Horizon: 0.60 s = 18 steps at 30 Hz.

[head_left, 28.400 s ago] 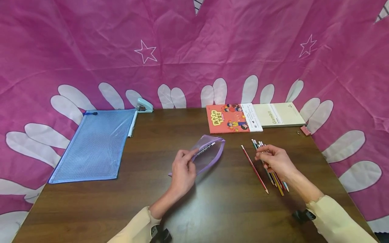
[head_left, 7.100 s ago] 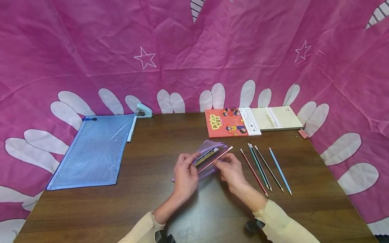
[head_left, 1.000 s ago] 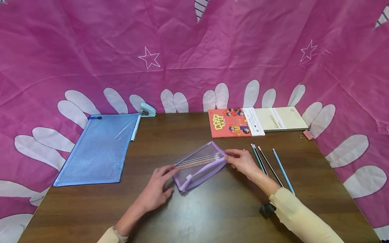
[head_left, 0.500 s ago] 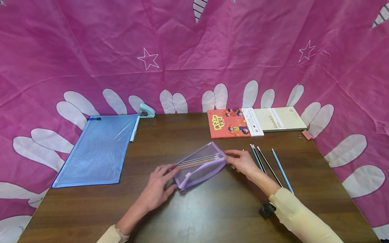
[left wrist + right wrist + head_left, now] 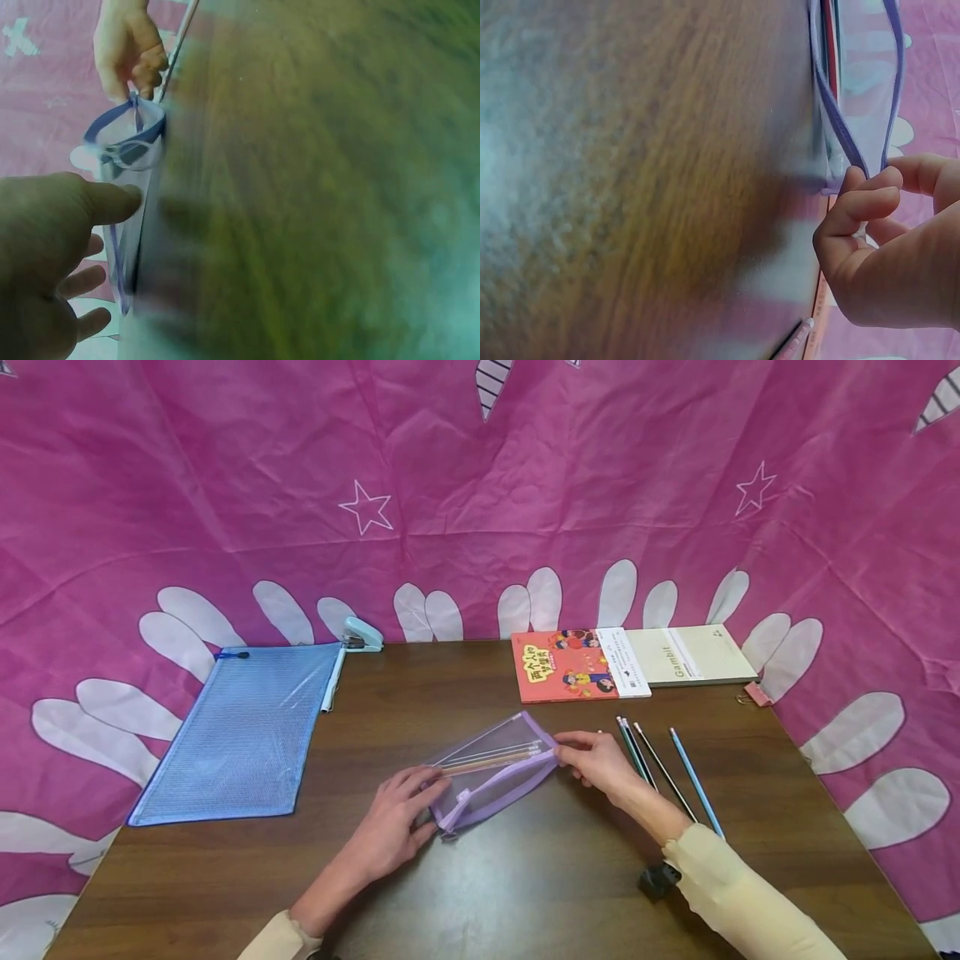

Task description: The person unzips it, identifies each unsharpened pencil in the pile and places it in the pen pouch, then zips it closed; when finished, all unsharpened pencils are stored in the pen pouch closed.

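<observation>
A see-through purple mesh pencil pouch (image 5: 491,764) lies slanted mid-table, its zip edge towards me and gaping in the wrist views. Several pencils (image 5: 495,757) show through its mesh. My right hand (image 5: 600,762) pinches the right end of the zip edge between thumb and fingers. At the other end, my left hand (image 5: 393,822) rests its extended fingers on the pouch, near the zip pull (image 5: 462,797); its thumb stays straight in the left wrist view. Right of my right hand lie a blue pencil (image 5: 696,781), a dark one (image 5: 663,768) and green ones (image 5: 636,752), partly hidden by the arm.
A blue mesh zip folder (image 5: 240,735) lies on the left, with a white pen (image 5: 333,681) along its edge and a light blue stapler (image 5: 363,635) behind. At the back right are a red book (image 5: 562,666), a cream notebook (image 5: 686,654) and a pink binder clip (image 5: 759,694).
Since the earliest frames, several pencils have gone from the table into the pouch, and the pouch has turned and flattened. Over the last second, my left fingers slid slightly right along it.
</observation>
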{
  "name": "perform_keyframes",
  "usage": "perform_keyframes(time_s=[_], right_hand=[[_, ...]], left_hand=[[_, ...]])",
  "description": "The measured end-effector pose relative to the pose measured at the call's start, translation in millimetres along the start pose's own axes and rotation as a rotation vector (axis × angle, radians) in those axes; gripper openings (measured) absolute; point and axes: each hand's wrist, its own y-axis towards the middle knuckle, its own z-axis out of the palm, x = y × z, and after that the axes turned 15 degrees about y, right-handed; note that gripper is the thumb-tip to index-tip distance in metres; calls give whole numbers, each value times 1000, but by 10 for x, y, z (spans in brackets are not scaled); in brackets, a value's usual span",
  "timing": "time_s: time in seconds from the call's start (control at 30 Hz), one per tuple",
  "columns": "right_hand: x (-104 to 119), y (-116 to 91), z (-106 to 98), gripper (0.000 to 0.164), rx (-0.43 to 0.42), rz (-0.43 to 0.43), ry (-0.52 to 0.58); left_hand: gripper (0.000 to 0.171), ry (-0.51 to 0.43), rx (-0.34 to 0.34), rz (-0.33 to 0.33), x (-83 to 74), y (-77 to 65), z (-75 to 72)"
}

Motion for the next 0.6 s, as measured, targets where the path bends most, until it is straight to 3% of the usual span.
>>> perform_keyframes(time_s=[0.17,0.6], right_hand=[[7,-5,-17,40,-4,7,7],[3,-29,-27,40,-15,23,34]], left_hand=[[58,-18,-88,29,6,20,40],[51,-149,-270,10,24,52,46]])
